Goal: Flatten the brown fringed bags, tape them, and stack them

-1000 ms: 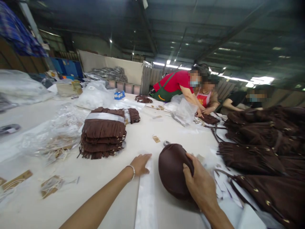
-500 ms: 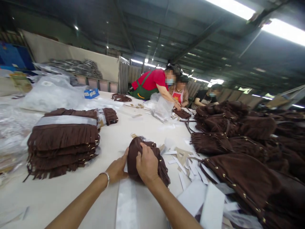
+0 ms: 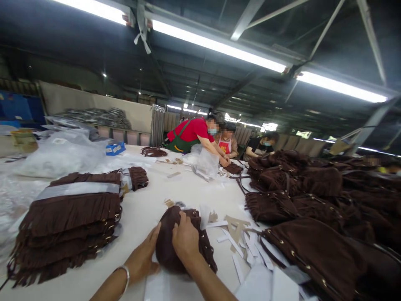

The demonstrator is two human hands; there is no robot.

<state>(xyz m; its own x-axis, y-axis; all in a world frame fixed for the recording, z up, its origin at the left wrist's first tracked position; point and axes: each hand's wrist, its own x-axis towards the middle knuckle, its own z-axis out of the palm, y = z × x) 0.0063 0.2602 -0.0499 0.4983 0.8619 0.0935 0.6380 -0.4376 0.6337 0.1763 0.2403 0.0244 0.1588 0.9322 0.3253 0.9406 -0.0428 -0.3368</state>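
Observation:
A dark brown fringed bag point(image 3: 167, 244) lies on the table in front of me, its fringe hanging on the right. My left hand point(image 3: 142, 255), a bracelet at its wrist, rests along the bag's left side with fingers stretched and thumb apart. From above, my right hand point(image 3: 186, 238) grips the bag with bent fingers; its thumb is hidden. A white strip point(image 3: 156, 286) runs beneath the bag toward me.
On the left is a stack of fringed bags point(image 3: 69, 213) with a pale band point(image 3: 78, 190). Paper scraps point(image 3: 238, 234) lie right of my hands, beside a large heap of brown bags point(image 3: 313, 246). Several people work at the far side, one in a red shirt point(image 3: 196, 129).
My view has tilted upward, so the table and hands sit lower in the picture. Both hands remain on the bag, with little visible shift against it.

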